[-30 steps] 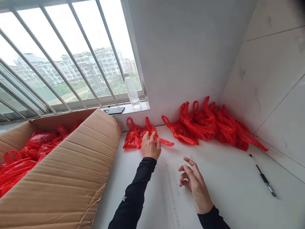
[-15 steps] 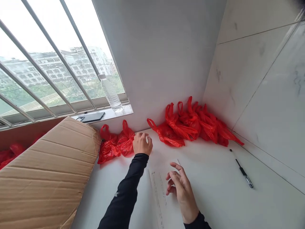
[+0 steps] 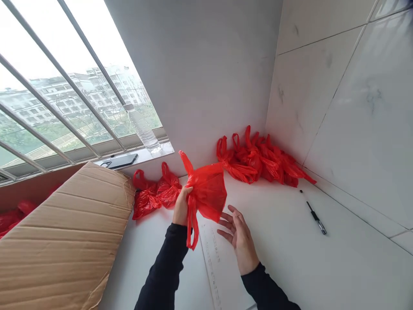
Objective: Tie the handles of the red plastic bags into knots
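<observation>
My left hand [image 3: 181, 207] is closed around the knotted neck of a red plastic bag [image 3: 211, 189], raised above the white table. One handle loop dangles below the fist and another sticks up. Just right of the bag's lower corner is my right hand [image 3: 240, 234], fingers spread, with nothing in it; whether its fingertips touch the bag I cannot tell. Beneath both hands lies a sheet of paper [image 3: 216, 262] with rows of handwriting. Two more tied red bags [image 3: 146, 200] sit left of my left hand. What the held bag contains is hidden.
Several red bags [image 3: 258, 159] are heaped against the back wall. A black pen [image 3: 316, 218] lies at right, its cap [image 3: 301, 191] apart from it. A cardboard box [image 3: 64, 232] with red bags inside stands left. On the sill are a water bottle [image 3: 143, 129] and a phone [image 3: 122, 161].
My left hand has taken hold of the leftmost bag of the right-hand heap and lifted it off the table. The fingers of my right hand have spread. The view has shifted slightly.
</observation>
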A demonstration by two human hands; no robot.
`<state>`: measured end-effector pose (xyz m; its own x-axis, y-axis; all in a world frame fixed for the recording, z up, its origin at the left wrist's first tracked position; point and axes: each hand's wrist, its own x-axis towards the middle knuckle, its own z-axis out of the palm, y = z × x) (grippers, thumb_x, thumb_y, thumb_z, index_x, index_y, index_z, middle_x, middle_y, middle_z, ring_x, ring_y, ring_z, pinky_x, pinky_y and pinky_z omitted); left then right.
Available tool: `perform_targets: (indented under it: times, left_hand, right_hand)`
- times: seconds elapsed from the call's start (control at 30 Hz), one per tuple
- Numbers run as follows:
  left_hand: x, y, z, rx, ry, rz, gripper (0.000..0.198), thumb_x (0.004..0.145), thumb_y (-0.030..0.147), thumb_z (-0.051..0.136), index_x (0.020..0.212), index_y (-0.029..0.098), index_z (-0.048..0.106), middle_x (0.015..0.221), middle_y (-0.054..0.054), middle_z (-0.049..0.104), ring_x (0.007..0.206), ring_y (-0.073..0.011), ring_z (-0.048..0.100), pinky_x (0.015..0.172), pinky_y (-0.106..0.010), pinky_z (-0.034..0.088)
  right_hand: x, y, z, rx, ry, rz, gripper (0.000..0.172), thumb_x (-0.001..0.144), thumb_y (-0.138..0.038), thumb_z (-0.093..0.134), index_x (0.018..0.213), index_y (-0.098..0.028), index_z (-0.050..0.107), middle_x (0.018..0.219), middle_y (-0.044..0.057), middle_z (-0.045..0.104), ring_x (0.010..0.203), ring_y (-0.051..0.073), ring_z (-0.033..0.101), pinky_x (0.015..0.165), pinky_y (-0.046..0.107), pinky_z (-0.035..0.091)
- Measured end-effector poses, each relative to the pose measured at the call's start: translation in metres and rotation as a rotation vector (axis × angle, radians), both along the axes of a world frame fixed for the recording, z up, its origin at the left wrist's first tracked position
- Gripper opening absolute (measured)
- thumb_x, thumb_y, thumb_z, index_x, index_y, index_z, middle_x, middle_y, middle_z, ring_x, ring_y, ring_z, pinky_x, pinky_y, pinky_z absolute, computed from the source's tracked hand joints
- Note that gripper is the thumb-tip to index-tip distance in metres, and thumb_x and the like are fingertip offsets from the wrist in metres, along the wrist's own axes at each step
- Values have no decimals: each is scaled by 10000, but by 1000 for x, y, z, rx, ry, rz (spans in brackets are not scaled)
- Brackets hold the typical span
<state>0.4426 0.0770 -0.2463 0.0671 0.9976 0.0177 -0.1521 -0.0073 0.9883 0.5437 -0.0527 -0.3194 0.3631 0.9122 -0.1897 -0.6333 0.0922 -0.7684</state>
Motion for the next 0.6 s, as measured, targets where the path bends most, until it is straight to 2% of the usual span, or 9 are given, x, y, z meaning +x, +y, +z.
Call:
perform_targets:
  times: [0.07, 0.13, 0.2, 0.27, 0.37, 0.47, 0.53, 0.6]
  left_hand:
    - [-25, -33, 3, -109, -132, -48, 128, 743, 321, 610, 745, 197, 644, 743, -49, 718, 852, -254, 709, 744, -333, 576]
    - [-47, -64, 0, -215, -287, -66, 119, 741, 286, 641, 785, 185, 685, 798, -59, 750, 895, -268, 719, 781, -342, 588]
    - [-66, -89, -10, -276, -393, -50, 107, 748, 263, 664, 794, 177, 708, 831, -61, 767, 927, -274, 724, 819, -347, 593]
    - [-82, -107, -25, -305, -465, -50, 153, 782, 311, 665, 823, 176, 725, 859, -68, 774, 969, -282, 723, 855, -359, 592]
    - [-97, -123, -56, -293, -555, -115, 280, 802, 442, 662, 916, 199, 745, 924, -70, 778, 1044, -295, 705, 891, -375, 588]
    - [-99, -131, -81, -280, -580, -163, 198, 752, 397, 743, 873, 240, 749, 944, -42, 780, 1075, -293, 693, 892, -365, 589]
    - [-94, -134, -88, -296, -576, -186, 160, 729, 366, 781, 824, 241, 745, 931, -45, 779, 1076, -305, 689, 885, -372, 593]
    - [-88, -135, -87, -295, -562, -207, 177, 712, 347, 805, 822, 225, 737, 920, -60, 774, 1077, -323, 685, 882, -391, 592]
  right_hand:
    - [0, -3, 2, 2, -74, 6, 602, 904, -652, 499, 1362, -261, 502, 1199, 88, 641, 1056, 236, 644, 848, 367, 563]
    - [0, -7, 3, 12, -210, 33, 569, 895, -617, 553, 1333, -253, 532, 1125, 70, 656, 991, 216, 642, 826, 340, 541]
    - [-3, -11, 3, 54, -317, 92, 503, 870, -560, 634, 1250, -236, 580, 1031, 49, 671, 939, 202, 634, 822, 322, 520]
    - [-6, -14, 3, 112, -337, 175, 458, 844, -521, 688, 1172, -215, 600, 963, 42, 683, 904, 200, 636, 824, 325, 512]
    - [-14, -19, 3, 166, -296, 251, 439, 829, -504, 711, 1125, -198, 605, 960, 53, 699, 888, 204, 648, 830, 335, 512]
    - [-22, -21, 2, 182, -259, 258, 428, 826, -501, 713, 1111, -199, 613, 997, 60, 708, 903, 206, 663, 836, 332, 513]
    - [-25, -21, 1, 178, -244, 240, 417, 820, -502, 717, 1096, -204, 626, 990, 56, 714, 900, 207, 670, 834, 328, 515]
    - [-25, -20, 2, 164, -207, 243, 412, 813, -508, 717, 1084, -207, 639, 968, 50, 722, 881, 209, 679, 823, 330, 524]
